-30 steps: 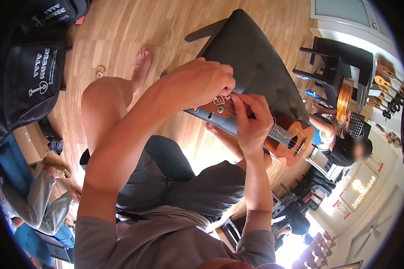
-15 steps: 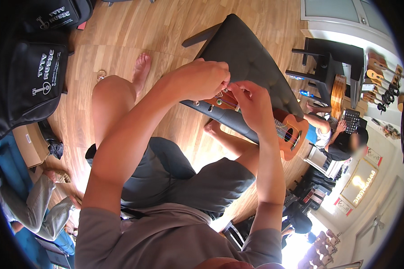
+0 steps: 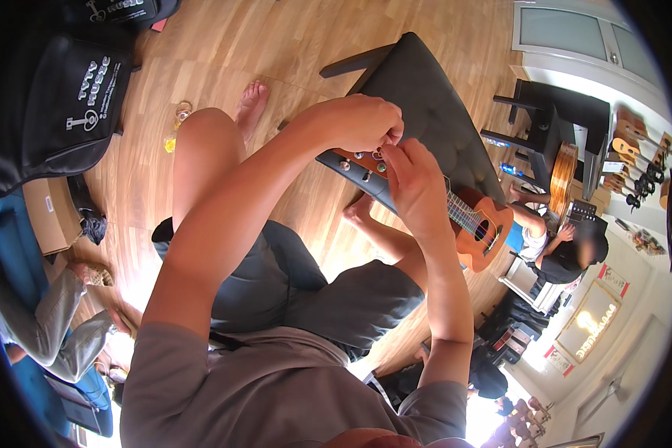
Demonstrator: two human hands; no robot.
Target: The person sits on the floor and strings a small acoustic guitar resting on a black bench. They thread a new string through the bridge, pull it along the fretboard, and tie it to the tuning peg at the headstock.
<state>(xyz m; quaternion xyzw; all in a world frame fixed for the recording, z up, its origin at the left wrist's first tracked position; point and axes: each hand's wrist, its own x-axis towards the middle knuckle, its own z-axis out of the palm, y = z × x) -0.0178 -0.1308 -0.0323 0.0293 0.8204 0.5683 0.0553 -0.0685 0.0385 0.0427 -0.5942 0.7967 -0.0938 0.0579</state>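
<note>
A brown ukulele (image 3: 472, 245) lies on a black padded bench (image 3: 425, 89), its headstock toward me and partly behind my hands. Silver tuning pegs (image 3: 366, 177) line the headstock's near edge. Just over the headstock, my left hand (image 3: 367, 123) has its thumb and fingertips pinched together. Close beside it, my right hand (image 3: 413, 173) also pinches at the headstock and covers part of the neck. The fingertips of both hands nearly meet. What they hold is too small to make out. A thin strand (image 3: 447, 181) shows beside my right hand.
Black bags (image 3: 52, 112) and a cardboard box (image 3: 52, 215) stand at the left, near a seated person's legs (image 3: 48, 321). At the right, another person (image 3: 567, 246) sits by a guitar (image 3: 564, 178). A black stool (image 3: 534, 123) stands beyond the bench.
The whole view has shifted, so the bench and ukulele appear slightly farther right. My hands stay pinched at the headstock, with the fingertips slightly repositioned. A yellow item on the floor now shows beside my knee.
</note>
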